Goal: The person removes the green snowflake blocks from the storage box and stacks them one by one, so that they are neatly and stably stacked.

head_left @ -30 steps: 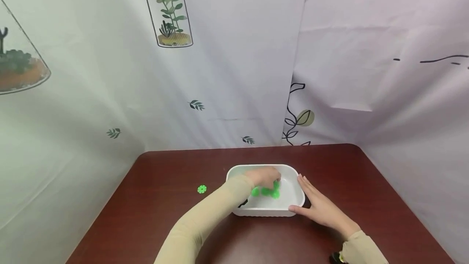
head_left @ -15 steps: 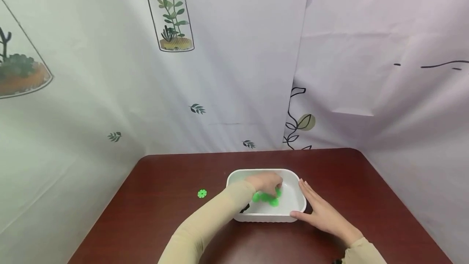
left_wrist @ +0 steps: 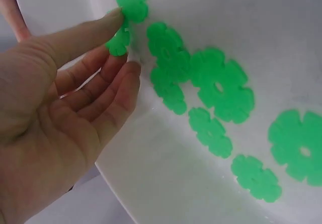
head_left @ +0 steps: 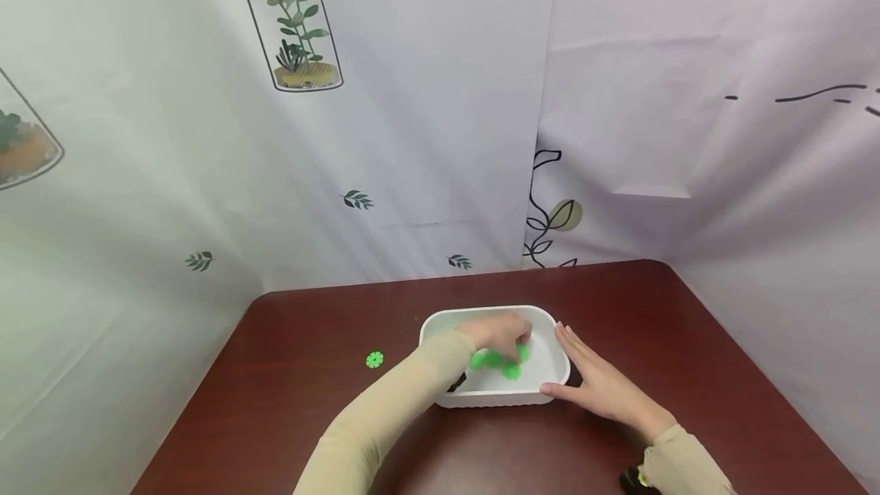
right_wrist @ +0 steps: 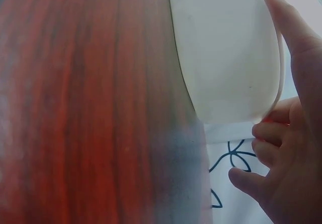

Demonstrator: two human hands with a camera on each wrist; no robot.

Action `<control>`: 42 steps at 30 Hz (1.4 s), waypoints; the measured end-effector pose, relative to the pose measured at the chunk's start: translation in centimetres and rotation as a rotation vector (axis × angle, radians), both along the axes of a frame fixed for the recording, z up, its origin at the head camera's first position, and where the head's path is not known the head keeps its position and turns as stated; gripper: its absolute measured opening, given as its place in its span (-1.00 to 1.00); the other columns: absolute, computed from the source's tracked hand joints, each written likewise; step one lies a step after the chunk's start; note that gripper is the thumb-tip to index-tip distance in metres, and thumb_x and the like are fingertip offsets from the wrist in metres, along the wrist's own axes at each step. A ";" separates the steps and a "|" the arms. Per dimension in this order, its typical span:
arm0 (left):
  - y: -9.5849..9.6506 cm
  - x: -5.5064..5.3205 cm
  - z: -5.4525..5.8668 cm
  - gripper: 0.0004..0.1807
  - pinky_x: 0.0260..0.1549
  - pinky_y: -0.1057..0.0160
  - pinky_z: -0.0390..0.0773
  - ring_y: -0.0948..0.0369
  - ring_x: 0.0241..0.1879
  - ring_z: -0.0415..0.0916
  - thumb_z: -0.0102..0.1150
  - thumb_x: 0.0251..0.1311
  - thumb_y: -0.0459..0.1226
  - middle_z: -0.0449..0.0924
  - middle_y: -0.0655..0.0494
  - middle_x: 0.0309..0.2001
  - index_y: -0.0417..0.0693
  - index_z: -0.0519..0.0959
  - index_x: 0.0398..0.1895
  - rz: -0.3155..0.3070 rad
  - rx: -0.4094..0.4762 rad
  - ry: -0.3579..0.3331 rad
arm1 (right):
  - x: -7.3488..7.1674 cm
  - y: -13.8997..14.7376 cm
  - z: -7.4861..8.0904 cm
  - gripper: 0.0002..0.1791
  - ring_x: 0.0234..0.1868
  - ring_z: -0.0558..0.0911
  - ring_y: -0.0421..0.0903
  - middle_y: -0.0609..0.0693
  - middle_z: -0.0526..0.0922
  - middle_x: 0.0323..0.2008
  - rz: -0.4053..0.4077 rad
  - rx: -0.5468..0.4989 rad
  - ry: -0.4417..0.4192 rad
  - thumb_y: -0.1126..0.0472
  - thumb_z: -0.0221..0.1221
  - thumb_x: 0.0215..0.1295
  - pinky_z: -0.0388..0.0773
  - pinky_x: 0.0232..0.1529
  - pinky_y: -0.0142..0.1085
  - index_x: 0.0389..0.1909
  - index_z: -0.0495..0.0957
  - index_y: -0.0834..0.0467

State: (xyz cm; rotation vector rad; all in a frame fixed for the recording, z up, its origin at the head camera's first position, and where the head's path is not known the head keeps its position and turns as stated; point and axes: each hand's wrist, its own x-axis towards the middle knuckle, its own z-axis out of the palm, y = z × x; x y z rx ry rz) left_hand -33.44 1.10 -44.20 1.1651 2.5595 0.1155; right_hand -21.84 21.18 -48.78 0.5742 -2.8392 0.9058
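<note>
In the head view my left hand (head_left: 498, 332) reaches down into a white plastic basin (head_left: 481, 399). Seen from the left wrist, its thumb and fingers pinch a green snowflake building disc (left_wrist: 118, 43) close to the basin's inner wall; part of that disc is hidden by the thumb. Several similar green discs (left_wrist: 224, 85) lie on the basin floor, some overlapping. My right hand (head_left: 605, 388) rests against the basin's right end, fingers extended along it. In the right wrist view its thumb (right_wrist: 289, 20) lies at the rim, with the other fingers at the corner.
A lone green disc (head_left: 374, 359) lies on the dark red-brown table (head_left: 309, 403), left of the basin. White fabric (head_left: 440, 136) printed with plants hangs behind the table and along its sides. A small black object (head_left: 635, 481) shows near the right sleeve.
The head view has shifted a little. My left hand stays over the discs in the basin with small finger movements, and some discs have changed position. The right hand keeps its place.
</note>
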 end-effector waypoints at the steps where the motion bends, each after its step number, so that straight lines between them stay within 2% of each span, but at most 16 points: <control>1: -0.1 0.0 0.1 -0.75 -0.34 0.45 0.42 0.34 -0.38 0.41 0.46 0.08 -0.29 0.50 0.26 -0.37 -0.01 0.54 -0.26 -0.006 0.001 -0.006 | 0.0 0.0 0.1 0.18 0.52 0.11 0.26 0.24 0.06 0.55 0.003 -0.001 -0.007 -0.40 0.28 0.16 0.28 0.33 0.15 0.56 0.07 0.27; 7: -0.4 -0.2 0.1 -0.81 -0.31 0.43 0.44 0.32 -0.36 0.44 0.39 0.11 -0.36 0.53 0.26 -0.37 0.00 0.60 -0.24 -0.029 0.023 -0.023 | 0.1 -0.2 -0.1 0.18 0.52 0.12 0.26 0.24 0.05 0.55 0.003 0.001 -0.020 -0.41 0.27 0.16 0.28 0.33 0.15 0.56 0.07 0.26; 10: -0.4 -0.5 0.2 -0.86 -0.28 0.43 0.46 0.32 -0.34 0.47 0.37 0.15 -0.36 0.57 0.27 -0.36 0.02 0.65 -0.26 -0.043 0.038 -0.009 | 0.2 -0.2 -0.1 0.18 0.51 0.11 0.27 0.25 0.06 0.55 0.004 -0.003 -0.012 -0.40 0.28 0.16 0.27 0.33 0.17 0.56 0.07 0.27; 16: -0.5 -1.2 1.2 -0.86 -0.14 0.44 0.50 0.34 -0.22 0.55 0.28 0.26 -0.38 0.68 0.24 -0.25 0.02 0.72 -0.20 -0.096 0.091 0.041 | 0.1 -0.1 0.0 0.18 0.52 0.10 0.28 0.25 0.04 0.55 0.003 -0.011 -0.011 -0.40 0.27 0.17 0.26 0.33 0.19 0.56 0.06 0.26; 20: -0.9 -1.4 2.1 -0.84 -0.09 0.47 0.50 0.35 -0.17 0.58 0.25 0.29 -0.40 0.71 0.24 -0.22 -0.01 0.74 -0.16 -0.120 0.148 0.049 | 0.0 0.0 0.1 0.19 0.52 0.09 0.29 0.25 0.02 0.56 0.004 -0.004 -0.022 -0.41 0.26 0.17 0.27 0.32 0.21 0.57 0.05 0.26; 32: -2.9 -1.1 5.1 -0.81 -0.06 0.47 0.51 0.38 -0.13 0.59 0.22 0.35 -0.38 0.72 0.25 -0.14 -0.05 0.75 -0.08 -0.093 0.266 0.059 | -0.1 0.3 0.2 0.21 0.52 0.08 0.29 0.27 -0.01 0.56 -0.001 0.000 -0.050 -0.43 0.24 0.17 0.28 0.31 0.22 0.58 0.01 0.26; 37: -4.4 -1.2 6.1 -0.83 -0.10 0.48 0.51 0.40 -0.17 0.58 0.22 0.37 -0.35 0.72 0.22 -0.15 -0.06 0.75 -0.09 -0.091 0.296 0.085 | -0.3 0.1 0.3 0.22 0.53 0.07 0.28 0.27 -0.02 0.57 -0.001 0.006 -0.062 -0.44 0.25 0.16 0.27 0.32 0.22 0.58 0.00 0.26; 42: -6.2 -1.4 6.9 -0.84 -0.15 0.45 0.54 0.38 -0.21 0.61 0.23 0.36 -0.35 0.74 0.18 -0.16 -0.09 0.75 -0.09 -0.052 0.320 0.092 | -0.3 0.1 0.3 0.22 0.53 0.06 0.28 0.26 -0.01 0.57 -0.002 -0.006 -0.061 -0.43 0.25 0.16 0.25 0.34 0.21 0.58 0.01 0.26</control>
